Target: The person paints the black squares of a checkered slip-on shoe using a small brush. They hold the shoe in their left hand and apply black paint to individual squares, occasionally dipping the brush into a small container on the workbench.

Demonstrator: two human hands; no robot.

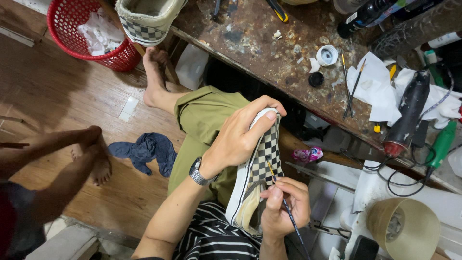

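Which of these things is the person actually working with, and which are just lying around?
In use:
- checkered shoe, held by the left hand
- thin brush, in the right hand

Lying about:
- second checkered shoe
- red basket
- blue rag
- heat gun
- spare brushes

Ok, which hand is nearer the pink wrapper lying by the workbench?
Right. The right hand with the thin brush sits just below-left of the pink wrapper; the left hand grips the checkered shoe farther left.

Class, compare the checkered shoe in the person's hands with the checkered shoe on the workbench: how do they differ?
The held shoe lies on its side, gripped by the left hand; the workbench shoe stands upright, untouched. The held one shows whole, the other partly cropped. Both share a black-and-white check pattern.
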